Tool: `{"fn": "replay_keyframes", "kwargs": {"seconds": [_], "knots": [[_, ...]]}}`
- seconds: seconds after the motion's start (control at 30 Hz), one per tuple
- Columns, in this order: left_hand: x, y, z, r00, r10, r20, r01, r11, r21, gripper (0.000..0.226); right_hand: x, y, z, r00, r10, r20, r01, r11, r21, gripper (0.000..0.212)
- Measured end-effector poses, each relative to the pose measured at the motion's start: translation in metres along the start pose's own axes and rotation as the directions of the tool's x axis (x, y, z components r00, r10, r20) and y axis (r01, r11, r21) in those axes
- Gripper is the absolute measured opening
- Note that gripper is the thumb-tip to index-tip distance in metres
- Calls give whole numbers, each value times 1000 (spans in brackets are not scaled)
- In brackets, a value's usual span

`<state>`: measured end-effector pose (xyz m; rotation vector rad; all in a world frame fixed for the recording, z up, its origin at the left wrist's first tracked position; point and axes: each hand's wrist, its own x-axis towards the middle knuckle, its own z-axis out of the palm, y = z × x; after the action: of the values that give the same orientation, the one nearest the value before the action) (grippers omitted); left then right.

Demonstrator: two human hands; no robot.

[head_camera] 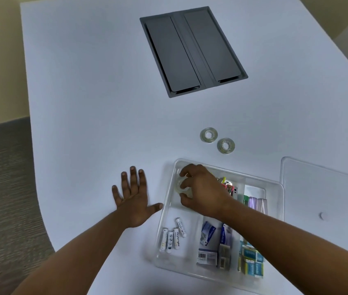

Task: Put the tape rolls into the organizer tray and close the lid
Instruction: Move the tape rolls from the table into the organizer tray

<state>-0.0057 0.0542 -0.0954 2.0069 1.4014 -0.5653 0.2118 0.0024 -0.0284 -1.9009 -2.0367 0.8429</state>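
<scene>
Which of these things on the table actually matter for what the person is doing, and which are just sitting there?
Part of the job:
- tape roll in the right hand
- two loose tape rolls
- organizer tray
- clear lid

Just lying about:
- batteries
- staple boxes
- grey table hatch

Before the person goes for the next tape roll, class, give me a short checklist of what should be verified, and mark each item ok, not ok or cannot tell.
1. Tape roll in the right hand is over the tray's far-left compartment: ok.
2. That roll is released and resting on the floor of the organizer tray: cannot tell, fingers cover it.
3. Two more rolls, the far roll and the near roll, lie on the table beyond the tray, unobstructed: ok.
4. Left hand is flat on the table beside the tray: ok.
5. Lid is on the tray: not ok, it lies to the right.
</scene>
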Motion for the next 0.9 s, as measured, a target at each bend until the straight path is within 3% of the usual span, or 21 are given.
{"fn": "replay_keyframes", "kwargs": {"seconds": [0.17, 0.33, 0.4, 0.5, 0.57, 0.67, 0.8, 0.9], "knots": [[0, 7, -1, 997, 46, -58, -47, 999, -14, 111, 11, 8, 0, 992, 1, 126, 15, 992, -127, 23], [-7, 3, -7, 949, 163, -270, -120, 978, 169, 108, 17, 4, 5, 982, 1, 189, 43, 973, -228, 26], [-2, 4, -9, 926, 256, -277, -204, 958, 203, 100, 16, 5, 6, 982, -4, 190, 49, 971, -232, 26], [9, 7, -7, 934, 279, -222, -227, 945, 234, 96, 11, 6, 3, 982, -25, 186, 59, 982, -178, 27], [13, 6, -4, 941, 267, -207, -214, 946, 245, 96, 7, 8, -5, 991, -21, 129, 38, 991, -127, 24], [15, 4, -2, 949, 260, -179, -205, 940, 274, 96, 4, 15, -25, 995, 46, -84, -48, 999, -23, 12], [17, 4, -2, 948, 270, -167, -219, 937, 272, 97, 11, 41, -57, 920, 210, -332, -195, 978, 78, 4], [15, 4, -3, 946, 276, -169, -230, 940, 251, 101, 20, 73, -70, 864, 347, -364, -328, 937, 116, 7]]}}
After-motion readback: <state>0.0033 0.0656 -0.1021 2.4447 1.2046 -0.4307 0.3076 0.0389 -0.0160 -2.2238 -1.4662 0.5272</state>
